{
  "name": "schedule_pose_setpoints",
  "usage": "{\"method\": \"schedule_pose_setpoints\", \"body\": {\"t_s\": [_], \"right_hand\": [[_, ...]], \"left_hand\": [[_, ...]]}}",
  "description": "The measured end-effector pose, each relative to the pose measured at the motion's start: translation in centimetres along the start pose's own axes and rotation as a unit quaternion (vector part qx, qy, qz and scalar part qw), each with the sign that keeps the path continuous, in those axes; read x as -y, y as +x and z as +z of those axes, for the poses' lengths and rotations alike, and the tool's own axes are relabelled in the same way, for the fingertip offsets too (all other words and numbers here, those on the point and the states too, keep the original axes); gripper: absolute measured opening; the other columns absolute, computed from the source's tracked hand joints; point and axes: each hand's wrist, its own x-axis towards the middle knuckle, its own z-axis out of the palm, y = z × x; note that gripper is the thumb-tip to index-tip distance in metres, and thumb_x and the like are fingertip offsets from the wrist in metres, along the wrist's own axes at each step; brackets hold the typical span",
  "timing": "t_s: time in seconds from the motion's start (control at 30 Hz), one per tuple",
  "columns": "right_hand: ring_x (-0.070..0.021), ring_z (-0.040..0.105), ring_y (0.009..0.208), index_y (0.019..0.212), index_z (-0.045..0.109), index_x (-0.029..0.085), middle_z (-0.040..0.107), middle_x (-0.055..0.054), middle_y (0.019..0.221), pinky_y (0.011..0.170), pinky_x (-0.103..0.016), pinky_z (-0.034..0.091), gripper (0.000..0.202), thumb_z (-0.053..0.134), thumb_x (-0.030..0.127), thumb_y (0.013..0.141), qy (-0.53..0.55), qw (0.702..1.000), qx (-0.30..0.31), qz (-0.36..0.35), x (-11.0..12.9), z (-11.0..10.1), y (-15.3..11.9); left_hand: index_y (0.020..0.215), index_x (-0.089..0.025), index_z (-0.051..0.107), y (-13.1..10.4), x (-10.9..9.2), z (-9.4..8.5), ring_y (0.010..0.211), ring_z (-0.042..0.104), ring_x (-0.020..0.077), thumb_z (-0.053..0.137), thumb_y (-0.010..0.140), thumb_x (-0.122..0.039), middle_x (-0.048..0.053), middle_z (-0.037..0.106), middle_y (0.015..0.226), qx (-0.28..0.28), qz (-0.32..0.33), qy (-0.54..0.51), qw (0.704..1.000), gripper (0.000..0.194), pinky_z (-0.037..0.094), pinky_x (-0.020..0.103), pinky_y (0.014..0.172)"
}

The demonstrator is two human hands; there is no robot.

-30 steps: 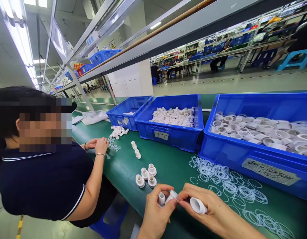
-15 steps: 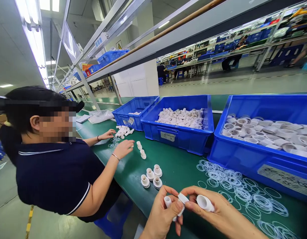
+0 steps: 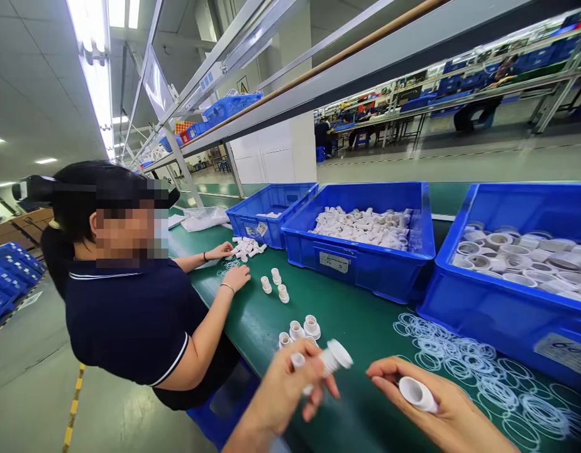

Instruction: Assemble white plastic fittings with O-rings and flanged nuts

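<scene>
My left hand (image 3: 290,384), a little blurred, is closed on a white plastic fitting (image 3: 336,356) with a wide rim. A second, smaller white piece (image 3: 298,361) is also held in it. To the right, my right hand (image 3: 427,396) has a white ring-shaped collar (image 3: 417,393) tucked in its palm, with the thumb and forefinger nearly together. Just beyond my left hand, several white fittings (image 3: 312,327) stand upright on the green table (image 3: 366,327), partly hidden by the hand. Thin clear rings (image 3: 474,358) lie in a loose heap beyond my right hand.
Blue bins (image 3: 356,277) of white parts line the table's far side. At the left a co-worker (image 3: 130,327) reaches toward a pile of small white pieces (image 3: 248,247). Three fittings (image 3: 283,293) stand near that person's hand. A metal shelf rail (image 3: 319,75) runs above.
My hands have moved apart; the fitting stays in my left hand, which has shifted left. The view has turned slightly left. Near the co-worker, three fittings now stand where two showed before.
</scene>
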Motion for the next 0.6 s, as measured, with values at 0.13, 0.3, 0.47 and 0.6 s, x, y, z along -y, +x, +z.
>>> {"method": "schedule_pose_setpoints", "body": {"t_s": [0.13, 0.3, 0.47, 0.6], "right_hand": [[-0.0185, 0.066, 0.071, 0.097, 0.069, 0.031, 0.071, 0.001, 0.09, 0.061, -0.025, 0.052, 0.04, 0.049, 0.066, 0.093, -0.102, 0.994, -0.025, -0.025, -1.9, -1.1, 0.7], [-0.0247, 0.071, 0.074, 0.101, 0.067, 0.03, 0.074, -0.004, 0.1, 0.056, -0.032, 0.054, 0.037, 0.043, 0.057, 0.095, -0.27, 0.96, -0.062, -0.039, -7.6, -2.8, 1.8], [-0.0349, 0.071, 0.096, 0.113, 0.067, 0.022, 0.072, -0.016, 0.114, 0.065, -0.044, 0.058, 0.044, 0.035, 0.042, 0.092, -0.338, 0.927, -0.154, -0.05, -15.9, -3.2, 3.1], [-0.0339, 0.071, 0.091, 0.105, 0.065, 0.024, 0.071, -0.016, 0.105, 0.07, -0.049, 0.057, 0.036, 0.033, 0.034, 0.092, -0.343, 0.925, -0.152, -0.057, -18.1, -3.3, 3.1]], "left_hand": [[0.101, -0.021, 0.059, 2.5, -2.8, -5.9, 0.066, 0.054, 0.0088, 0.056, 0.094, -0.04, -0.002, 0.061, 0.086, -0.184, 0.091, 0.417, 0.885, 0.021, 0.043, 0.022, 0.061], [0.098, -0.021, 0.061, 6.4, -1.1, -11.6, 0.087, 0.06, 0.0187, 0.057, 0.087, -0.02, 0.003, 0.06, 0.1, -0.173, 0.04, 0.607, 0.775, 0.011, 0.043, 0.03, 0.077], [0.119, -0.021, 0.056, 6.7, -0.7, -12.1, 0.101, 0.061, 0.0233, 0.059, 0.087, -0.022, 0.008, 0.059, 0.115, -0.165, 0.032, 0.604, 0.779, 0.032, 0.046, 0.034, 0.086], [0.132, -0.02, 0.041, 4.1, -2.2, -10.6, 0.089, 0.061, 0.017, 0.041, 0.098, -0.032, 0.009, 0.058, 0.118, -0.209, 0.063, 0.493, 0.842, 0.035, 0.049, 0.032, 0.084]]}}
